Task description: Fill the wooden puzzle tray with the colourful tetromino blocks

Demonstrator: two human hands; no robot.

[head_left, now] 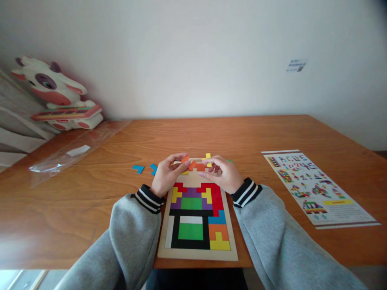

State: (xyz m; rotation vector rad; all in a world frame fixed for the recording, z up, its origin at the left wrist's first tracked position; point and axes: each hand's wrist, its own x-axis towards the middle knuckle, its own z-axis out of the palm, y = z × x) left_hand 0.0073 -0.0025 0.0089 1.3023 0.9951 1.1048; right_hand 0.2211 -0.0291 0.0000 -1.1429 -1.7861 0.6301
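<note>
My left hand (167,172) is closed at the far left part of the wooden puzzle board (197,253), with an orange puzzle piece (192,165) pinched at its fingertips. Over the board's far right part, my right hand (223,173) has its thumb and index finger apart. Its index fingertip is beside a yellow puzzle piece (208,156); whether they touch I cannot tell. Another orange piece (200,167) lies between the hands on the board. Coloured pieces fill the board's near part, among them a red piece (217,201), a black one (190,244) and a green one (190,231).
Left of the board lie a blue piece (138,169) and a second blue piece (154,169), partly behind my hand. A printed pattern sheet (338,201) lies to the right. Clear plastic wrapping (57,159) and a cow-shaped toy keyboard (68,112) are at the far left.
</note>
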